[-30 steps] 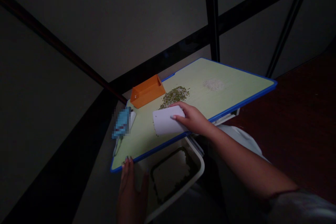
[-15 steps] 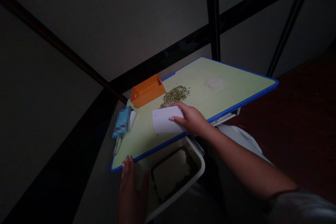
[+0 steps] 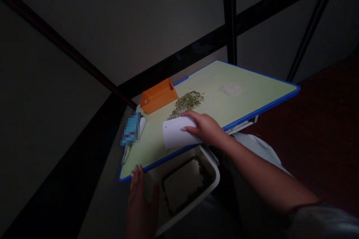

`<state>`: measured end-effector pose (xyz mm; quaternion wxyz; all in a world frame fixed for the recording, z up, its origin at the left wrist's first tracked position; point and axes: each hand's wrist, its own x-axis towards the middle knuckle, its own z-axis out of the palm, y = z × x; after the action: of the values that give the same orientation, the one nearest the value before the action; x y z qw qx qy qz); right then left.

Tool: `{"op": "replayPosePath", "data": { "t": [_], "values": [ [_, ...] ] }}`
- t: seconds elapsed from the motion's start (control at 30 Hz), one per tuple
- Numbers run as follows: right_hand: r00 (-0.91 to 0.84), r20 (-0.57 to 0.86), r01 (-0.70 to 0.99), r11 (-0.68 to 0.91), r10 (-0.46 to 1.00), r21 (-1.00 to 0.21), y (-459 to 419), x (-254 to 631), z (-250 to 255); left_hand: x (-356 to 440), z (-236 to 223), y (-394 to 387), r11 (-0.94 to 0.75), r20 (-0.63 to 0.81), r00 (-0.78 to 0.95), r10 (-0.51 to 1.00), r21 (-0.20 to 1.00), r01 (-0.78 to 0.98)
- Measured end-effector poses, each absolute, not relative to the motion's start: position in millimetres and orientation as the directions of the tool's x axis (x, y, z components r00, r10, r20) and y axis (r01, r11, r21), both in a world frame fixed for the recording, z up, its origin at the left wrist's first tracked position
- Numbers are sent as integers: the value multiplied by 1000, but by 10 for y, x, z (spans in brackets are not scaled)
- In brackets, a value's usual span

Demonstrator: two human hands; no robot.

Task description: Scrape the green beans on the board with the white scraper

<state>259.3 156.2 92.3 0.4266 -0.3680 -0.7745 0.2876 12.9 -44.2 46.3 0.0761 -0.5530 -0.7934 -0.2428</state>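
Note:
My right hand (image 3: 206, 129) grips a curved white plastic sheet (image 3: 179, 133) with a small hole in one corner, thumb on its near face. The sheet stands over the front part of a pale green board (image 3: 254, 78) with a blue rim. Just behind it lies a spread pile of small green grains mixed with pale ones (image 3: 188, 101). My left hand (image 3: 142, 201) is open, its fingertips on the board's front left edge and its thumb apart. Below that edge, a white tub (image 3: 214, 179) holds dark greenish bits along its inner base.
An orange open scoop-like tray (image 3: 159, 96) sits at the board's back left. Near the left edge lies a blurred light-blue item (image 3: 131, 130) beside a white rolled piece (image 3: 142, 126). Farther right is a pale grain pile (image 3: 230, 89). A panelled wall (image 3: 168, 18) rises behind.
The white sheet has tipped and its lower edge has come slightly nearer the board's front rim. My left hand keeps its place. The whole view has shifted a little.

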Motion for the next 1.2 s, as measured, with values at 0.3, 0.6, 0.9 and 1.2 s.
{"op": "replayPosePath", "data": {
  "t": [0.3,0.6,0.9,1.2],
  "values": [
    [-414,465,316,603,783,-733,1557,2597,910,98,425,-440,239,427,-339,838,270,933],
    [-458,469,291,626,755,-723,1562,2612,904,115,437,-450,245,422,-347,838,278,929],
    [-107,506,38,512,856,-858,1584,2610,869,89,395,-436,233,439,-336,833,272,934],
    [101,402,217,374,910,-902,1523,2588,906,80,395,-457,227,435,-325,840,262,938]
  ]
}}
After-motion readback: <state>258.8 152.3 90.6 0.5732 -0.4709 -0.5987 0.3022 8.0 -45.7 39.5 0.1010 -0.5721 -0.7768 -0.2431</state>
